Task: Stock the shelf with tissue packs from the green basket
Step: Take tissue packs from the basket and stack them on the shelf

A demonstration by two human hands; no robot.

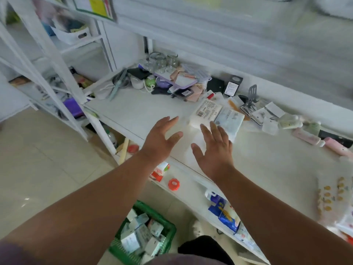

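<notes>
Two tissue packs lie side by side on the white shelf (145, 113): a white one with a printed label (205, 113) and a pale blue one (230, 120) to its right. My right hand (214, 150) hovers just in front of them with fingers spread, its fingertips over the near edges of the packs. My left hand (160, 140) hangs open over bare shelf to their left, holding nothing. The green basket (164, 224) stands on the floor below, with several tissue packs (141, 236) in it.
At the back of the shelf sit glass jars (164, 62), a purple tray (177, 81), pouches and brushes. Small packets, a spatula (252, 96) and pink tubes (305, 135) crowd the right. Lower shelves hold blue packs (225, 213) and red-capped items (173, 184).
</notes>
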